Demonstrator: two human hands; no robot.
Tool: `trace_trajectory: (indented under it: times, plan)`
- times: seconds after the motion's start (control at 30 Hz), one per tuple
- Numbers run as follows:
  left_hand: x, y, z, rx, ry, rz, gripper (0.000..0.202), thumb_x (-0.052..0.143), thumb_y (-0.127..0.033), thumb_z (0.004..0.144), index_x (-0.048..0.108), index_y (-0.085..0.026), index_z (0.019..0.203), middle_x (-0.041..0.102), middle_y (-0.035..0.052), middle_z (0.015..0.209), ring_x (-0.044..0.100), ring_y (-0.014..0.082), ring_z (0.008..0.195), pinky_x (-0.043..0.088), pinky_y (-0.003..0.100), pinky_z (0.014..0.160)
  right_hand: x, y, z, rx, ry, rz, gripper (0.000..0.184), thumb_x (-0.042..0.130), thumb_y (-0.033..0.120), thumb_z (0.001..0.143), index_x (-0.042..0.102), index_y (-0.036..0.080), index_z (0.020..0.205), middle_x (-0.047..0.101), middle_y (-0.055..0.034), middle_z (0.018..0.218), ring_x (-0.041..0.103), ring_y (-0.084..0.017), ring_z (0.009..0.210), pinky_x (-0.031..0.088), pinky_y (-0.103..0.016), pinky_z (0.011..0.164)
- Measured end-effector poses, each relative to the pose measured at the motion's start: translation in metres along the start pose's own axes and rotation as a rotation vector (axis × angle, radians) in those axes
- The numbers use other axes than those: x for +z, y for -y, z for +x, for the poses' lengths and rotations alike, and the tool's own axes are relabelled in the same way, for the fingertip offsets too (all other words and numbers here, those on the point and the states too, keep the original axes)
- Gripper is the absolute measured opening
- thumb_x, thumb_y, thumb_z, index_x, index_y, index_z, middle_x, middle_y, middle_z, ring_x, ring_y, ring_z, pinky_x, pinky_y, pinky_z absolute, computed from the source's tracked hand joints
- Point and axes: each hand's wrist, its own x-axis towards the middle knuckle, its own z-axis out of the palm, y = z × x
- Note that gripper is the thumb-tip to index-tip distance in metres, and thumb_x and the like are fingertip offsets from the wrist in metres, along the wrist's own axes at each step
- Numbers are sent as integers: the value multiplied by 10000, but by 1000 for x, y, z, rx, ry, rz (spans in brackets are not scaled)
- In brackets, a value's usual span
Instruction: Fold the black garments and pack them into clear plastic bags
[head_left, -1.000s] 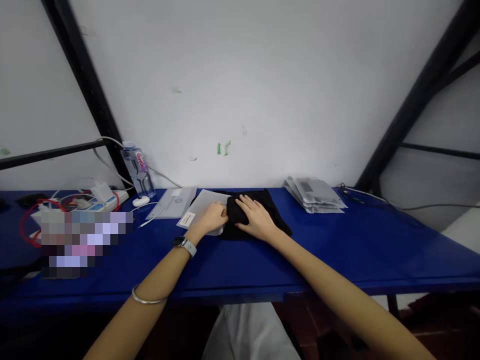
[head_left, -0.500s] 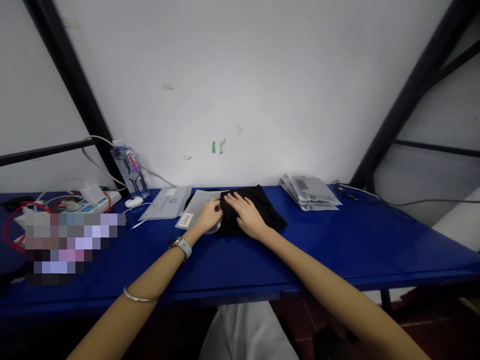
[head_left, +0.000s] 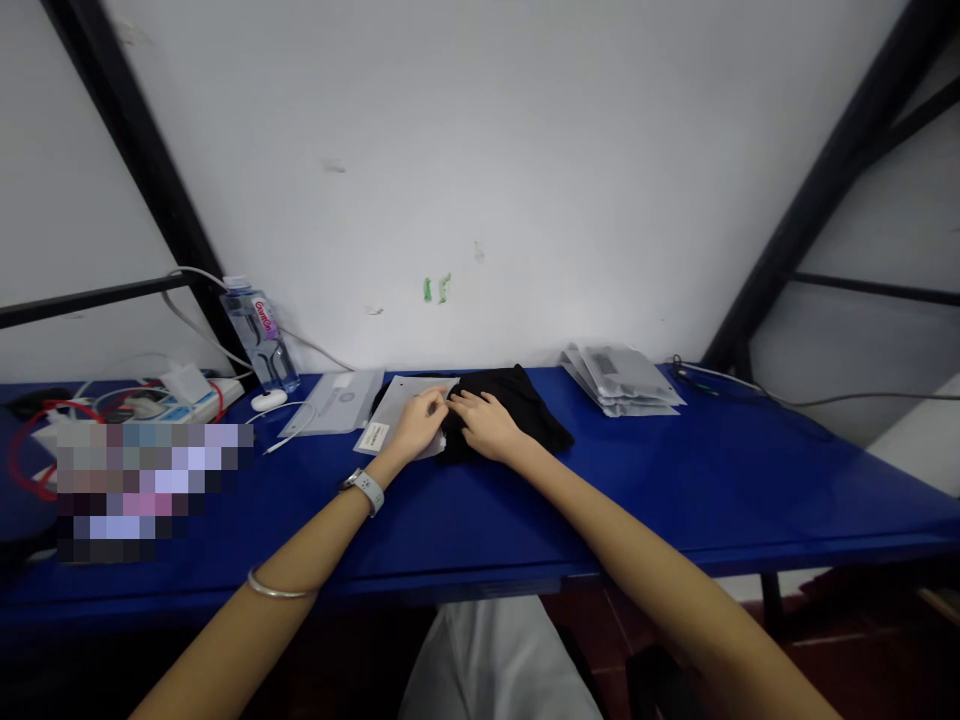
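A frosted plastic bag (head_left: 391,412) with a white label lies at the middle of the blue table. My left hand (head_left: 420,424) is closed on its right-hand edge, thumb and fingers pinched together. Against that edge rests a folded black cloth (head_left: 529,405), its left end close to my left fingertips. My right hand (head_left: 491,425) lies on top of the cloth with its fingers stretched out toward my left hand. Whether the cloth's left end is inside the bag is hidden by my hands.
Another flat frosted bag (head_left: 334,402) lies to the left, beside a white cable. A water bottle (head_left: 262,340) leans near the wall, by a cluttered power strip (head_left: 202,400). Several stacked frosted bags (head_left: 622,380) lie at the back right, near a dark cable (head_left: 847,400).
My right hand has drawn slightly left and its fingertips have come nearer to my left hand. My left hand stays at the bag's edge. The view has shifted slightly.
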Motion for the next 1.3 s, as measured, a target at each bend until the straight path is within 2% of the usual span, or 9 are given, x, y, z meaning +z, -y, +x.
trace_trajectory:
  times: [0.2, 0.43, 0.57, 0.7, 0.83, 0.97, 1.03, 1.13, 1.3]
  plan:
    - [-3, 3, 3, -17, -7, -49, 168, 445, -213, 777, 436, -209, 609, 647, 104, 1197, 575, 225, 1134, 412, 373, 985, 3, 11, 29, 56, -15, -72, 354, 385, 118, 890, 593, 91, 1176, 622, -177, 1221, 492, -266, 1223, 357, -437, 1007]
    - [-8, 10, 4, -72, -41, -141, 194, 429, -242, 830, 473, -201, 645, 643, 99, 1218, 580, 211, 1136, 408, 361, 1011, 1, 1, 26, -310, 6, 66, 370, 503, 46, 797, 599, 105, 1149, 588, -160, 1282, 513, -232, 1217, 360, -388, 1027]
    - [-6, 7, 3, -44, 7, -179, 183, 440, -247, 830, 468, -203, 654, 627, 86, 1256, 562, 206, 1174, 393, 361, 1037, 8, 4, 31, -158, -18, 92, 366, 504, 48, 805, 606, 109, 1151, 592, -160, 1276, 491, -241, 1244, 287, -429, 1088]
    - [-6, 4, 4, -2, 50, -184, 170, 443, -255, 822, 470, -204, 662, 624, 103, 1256, 570, 216, 1164, 392, 378, 1037, 11, 10, 42, 25, -37, 167, 299, 448, 47, 839, 640, 54, 1068, 652, -202, 1141, 577, -256, 1126, 373, -391, 1010]
    - [-10, 4, 4, -16, 12, -135, 155, 438, -242, 814, 467, -206, 667, 640, 102, 1222, 581, 228, 1141, 414, 394, 1006, 2, 0, 37, -50, -18, 237, 308, 567, 153, 820, 622, 73, 1112, 653, -164, 1158, 604, -233, 1075, 432, -332, 945]
    - [-11, 4, 3, -32, -25, 54, 163, 486, -217, 775, 462, -208, 615, 627, 95, 1235, 560, 245, 1159, 390, 402, 1023, -4, -23, 22, -91, 19, 243, 564, 649, 268, 788, 496, 146, 1318, 495, -158, 1394, 415, -301, 1314, 291, -521, 1074]
    - [-9, 5, 3, -37, -26, 150, 165, 505, -201, 754, 463, -210, 594, 641, 106, 1186, 540, 264, 1183, 380, 408, 1029, -2, -30, 18, -61, 31, 196, 584, 649, 242, 783, 480, 157, 1336, 443, -167, 1435, 327, -317, 1371, 219, -586, 1089]
    - [-5, 6, 3, -12, 13, 178, 166, 469, -172, 761, 459, -215, 601, 661, 108, 1098, 529, 258, 1198, 396, 395, 1012, 3, -30, 19, -78, -18, 179, 443, 573, 145, 827, 544, 144, 1269, 557, -159, 1324, 459, -268, 1283, 256, -534, 1086]
    - [-8, 6, 5, 26, 43, 73, 188, 402, -165, 813, 432, -218, 635, 640, 88, 1162, 524, 215, 1202, 386, 373, 1028, 0, -14, 21, -159, -83, 176, 225, 545, 94, 841, 656, 130, 1032, 691, -119, 1064, 619, -212, 1026, 344, -407, 1036]
